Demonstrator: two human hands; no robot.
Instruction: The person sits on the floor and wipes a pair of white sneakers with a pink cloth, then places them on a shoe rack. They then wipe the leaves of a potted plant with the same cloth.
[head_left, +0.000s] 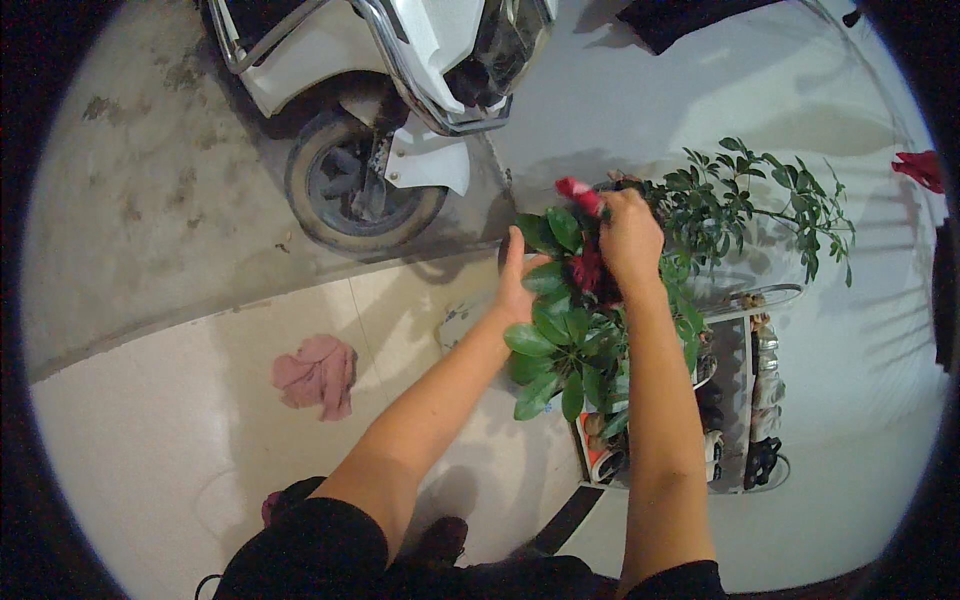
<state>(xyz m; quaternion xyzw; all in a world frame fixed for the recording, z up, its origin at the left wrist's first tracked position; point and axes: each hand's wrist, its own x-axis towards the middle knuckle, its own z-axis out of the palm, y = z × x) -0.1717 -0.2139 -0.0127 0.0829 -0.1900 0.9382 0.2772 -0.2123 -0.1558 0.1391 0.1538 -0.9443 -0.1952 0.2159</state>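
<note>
A potted umbrella plant with glossy green leaves (559, 334) stands in front of me. My right hand (634, 236) is closed around a red cloth-like item (581, 196) above the foliage; darker red folds hang below the fist among the leaves. The exact kind of this item is unclear. At the plant's left side is my left hand (517, 281), thumb raised and apart from the fingers. Leaves partly cover those fingers, and the palm is against the foliage. A pale patterned pot (454, 322) shows partly behind my left forearm.
A white scooter (427, 67) stands beyond on concrete, its front wheel (364, 180) near the tile edge. A pink cloth (319, 375) lies on the tiles. To the right is a shoe rack (739, 405) holding several shoes. Thin leafy branches (780, 199) reach along the white wall.
</note>
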